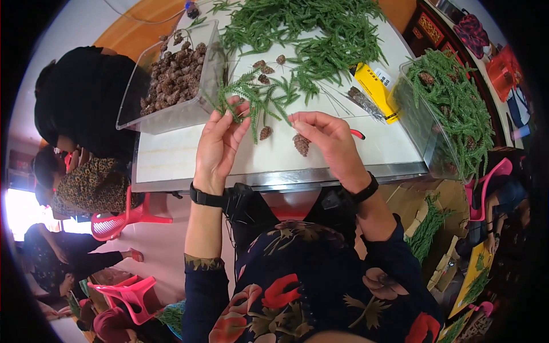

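Hands, both bare, are at work above a white table [394, 150]. Left hand [220, 137]: palm turned partly upward, thumb and fingers curled in and grasping a green branch [260, 108]. The branch runs from the left fingers across toward the right hand [331, 137]. Right hand: thumb and forefinger pinched together on a needled tip of that same branch, the hand itself being otherwise loosely curled.

A brown pine cone [301, 146] shows directly below the right fingertips; whether it is attached, held or resting on the surface cannot be told. A smaller cone [265, 133] lies between the two hands, nearer the left fingers. Further loose cones [267, 70] lie beyond the hands, past the branch. A large heap of green branches [303, 28] covers the far area ahead of both hands.

To the left of the left hand stands a clear bin [189, 107] filled with brown cones [177, 77]. Just to the right of the right hand, a red-tipped tool handle [357, 134] protrudes, partly hidden by that hand. Beyond the right hand lie thin straight rods [337, 98] and a yellow package [374, 91]. Well to its right, a second clear container [416, 111] holds green sprigs with cones among them [452, 97].
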The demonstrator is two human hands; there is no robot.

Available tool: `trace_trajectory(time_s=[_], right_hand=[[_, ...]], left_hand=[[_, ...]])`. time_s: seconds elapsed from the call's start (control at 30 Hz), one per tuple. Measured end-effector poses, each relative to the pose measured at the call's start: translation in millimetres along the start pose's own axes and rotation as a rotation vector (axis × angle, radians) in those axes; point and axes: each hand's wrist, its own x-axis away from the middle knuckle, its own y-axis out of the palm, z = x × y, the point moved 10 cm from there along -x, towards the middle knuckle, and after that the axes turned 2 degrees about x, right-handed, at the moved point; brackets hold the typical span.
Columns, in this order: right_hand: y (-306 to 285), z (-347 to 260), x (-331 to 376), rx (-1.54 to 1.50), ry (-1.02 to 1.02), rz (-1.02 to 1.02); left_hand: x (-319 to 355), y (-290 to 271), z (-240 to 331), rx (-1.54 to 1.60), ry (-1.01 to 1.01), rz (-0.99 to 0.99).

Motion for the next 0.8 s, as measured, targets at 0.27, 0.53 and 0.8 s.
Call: trace_trajectory(time_s=[0.27,0.53,0.8], right_hand=[[35.1,-70.4,6.8,0.819,-0.702,0.039],[31.9,27.8,-1.4,0.299,0.109,-0.266],[27.6,36.1,12.0,-0.023,0.193,-0.267]], left_hand=[[32.5,4.3,5.6,-0.672,0.089,-0.049],[62.7,30.3,16.3,-0.628,0.252,-0.080],[73.1,4.0,27.3,-0.750,0.399,-0.026]])
